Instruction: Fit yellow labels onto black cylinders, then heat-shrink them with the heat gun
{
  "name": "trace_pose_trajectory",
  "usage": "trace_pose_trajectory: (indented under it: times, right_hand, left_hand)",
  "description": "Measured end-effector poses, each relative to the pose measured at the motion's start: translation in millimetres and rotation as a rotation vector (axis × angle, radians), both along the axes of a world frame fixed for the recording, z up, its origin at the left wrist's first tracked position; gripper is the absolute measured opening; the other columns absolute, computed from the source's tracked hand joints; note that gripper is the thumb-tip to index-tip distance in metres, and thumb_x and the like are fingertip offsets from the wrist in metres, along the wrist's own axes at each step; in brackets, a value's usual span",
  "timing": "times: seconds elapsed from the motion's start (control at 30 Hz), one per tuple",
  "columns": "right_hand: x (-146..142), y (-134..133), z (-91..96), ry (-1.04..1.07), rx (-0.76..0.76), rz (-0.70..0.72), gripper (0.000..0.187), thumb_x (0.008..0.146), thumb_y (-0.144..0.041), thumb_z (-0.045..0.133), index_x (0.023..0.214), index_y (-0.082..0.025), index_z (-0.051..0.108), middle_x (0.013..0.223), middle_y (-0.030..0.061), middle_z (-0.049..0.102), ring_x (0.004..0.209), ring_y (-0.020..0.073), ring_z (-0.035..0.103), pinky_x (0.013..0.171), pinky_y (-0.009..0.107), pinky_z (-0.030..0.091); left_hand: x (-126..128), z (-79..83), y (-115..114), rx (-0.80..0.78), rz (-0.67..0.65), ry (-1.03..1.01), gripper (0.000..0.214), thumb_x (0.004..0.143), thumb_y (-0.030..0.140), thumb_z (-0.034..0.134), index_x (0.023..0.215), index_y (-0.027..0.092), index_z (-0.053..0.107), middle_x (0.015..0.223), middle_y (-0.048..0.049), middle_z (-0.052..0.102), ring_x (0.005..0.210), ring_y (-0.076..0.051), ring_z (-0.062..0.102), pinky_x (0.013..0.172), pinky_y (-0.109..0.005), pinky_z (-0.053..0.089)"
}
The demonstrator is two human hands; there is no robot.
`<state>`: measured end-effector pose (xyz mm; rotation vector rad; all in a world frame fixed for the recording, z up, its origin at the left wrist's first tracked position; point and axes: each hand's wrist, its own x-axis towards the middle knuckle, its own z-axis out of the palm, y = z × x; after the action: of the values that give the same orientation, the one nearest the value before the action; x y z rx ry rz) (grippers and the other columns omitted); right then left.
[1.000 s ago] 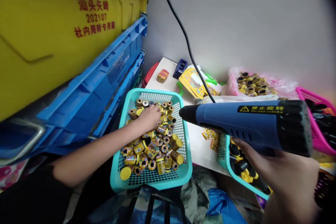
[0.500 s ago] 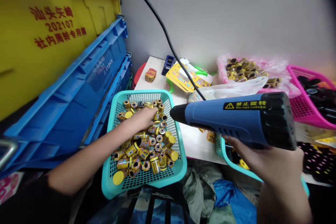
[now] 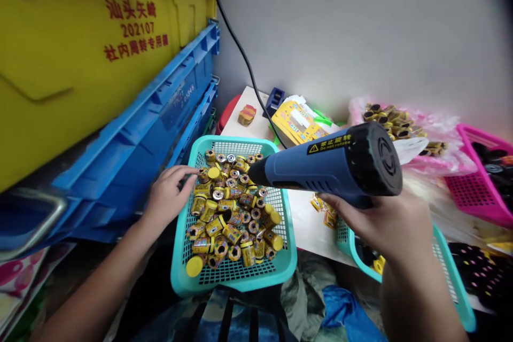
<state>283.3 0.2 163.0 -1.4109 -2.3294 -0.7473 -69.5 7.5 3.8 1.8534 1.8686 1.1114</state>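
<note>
Right hand [image 3: 380, 227]: wrapped around the grip of a blue heat gun [image 3: 312, 163]; on my remote feed the trigger is hidden, so I cannot tell whether it blows.
Left hand [image 3: 170, 192]: at the left rim of the turquoise basket [image 3: 292, 246], fingers loosely bent, thumb slightly apart, nothing visible between; I cannot tell whether a fingertip touches a jar.
Labelled jars [image 3: 231, 234]: heaped in the basket from far edge to near edge, some lying, some on end, several with yellow caps.
Nozzle [image 3: 258, 172]: over the heap's far right part, pointing left; its height I cannot judge. I would sweep it evenly, dwell on no single jar or the mesh, and aim away from the left fingers.
Black cable [image 3: 241, 49]: hangs down behind the gun; I would leave it slack so it cannot tug.
Worktop [image 3: 304, 224]: yellow printed cards [image 3: 294, 122] near its far edge, a pink plastic bag [image 3: 356, 109] of more jars farther right.
Blue crates [image 3: 140, 117]: stacked close on the left, limiting my swing there.
Second basket [image 3: 460, 299]: near the right forearm, at the worktop's near edge, crowding a lower tilt.
</note>
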Motion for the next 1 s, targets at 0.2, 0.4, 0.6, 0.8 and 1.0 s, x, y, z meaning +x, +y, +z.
trace_pose_trajectory:
  times: [0.2,0.4,0.6,0.8,1.0]
  right_hand:
    - [-5,5,1.3,-0.068,-0.012,0.047,0.044,0.084,-0.057,0.056,0.061,-0.020,0.055,0.052,0.0031,0.054,0.046,0.0161,0.047,0.048,0.028,0.030]
    - [-3,5,4.4,-0.082,-0.040,0.027,0.045,0.085,-0.058,0.054,0.060,-0.020,0.053,0.053,0.0049,0.054,0.049,0.0191,0.049,0.050,0.029,0.032]
    - [5,5,0.8,-0.029,0.002,-0.194,0.053,0.081,-0.069,0.050,0.059,-0.020,0.053,0.054,0.0076,0.052,0.052,0.0224,0.049,0.052,0.031,0.029]
    - [34,-7,-3.2,0.060,-0.017,-0.405,0.061,0.076,-0.077,0.046,0.065,-0.018,0.060,0.058,0.0092,0.050,0.052,0.0225,0.047,0.051,0.030,0.026]
    - [62,-23,-8.4,0.106,-0.027,-0.484,0.060,0.075,-0.077,0.047,0.061,-0.020,0.059,0.057,0.0113,0.053,0.052,0.0259,0.051,0.050,0.031,0.026]
  left_hand:
    - [-4,-13.7,-1,0.076,-0.027,0.002,0.023,0.091,0.031,0.049,0.092,0.019,0.069,0.099,-0.0061,0.070,0.097,-0.021,0.064,0.084,-0.034,0.052]
    - [5,-6.0,0,0.140,-0.078,0.070,0.022,0.093,0.029,0.049,0.094,0.021,0.069,0.097,-0.0044,0.071,0.096,-0.020,0.062,0.090,-0.036,0.047]
    - [64,13.9,31,-0.071,-0.554,0.293,0.023,0.093,0.031,0.052,0.103,0.020,0.069,0.102,-0.0048,0.072,0.100,-0.022,0.057,0.088,-0.035,0.045]
    - [129,8.2,69,-0.270,-0.547,0.557,0.017,0.084,0.025,0.063,0.090,0.011,0.070,0.106,-0.0176,0.067,0.110,-0.032,0.052,0.088,-0.043,0.043]
    - [132,-4.7,61,-0.281,-0.562,0.593,0.017,0.079,0.020,0.065,0.094,0.015,0.066,0.107,-0.0140,0.065,0.106,-0.029,0.053,0.084,-0.039,0.045]
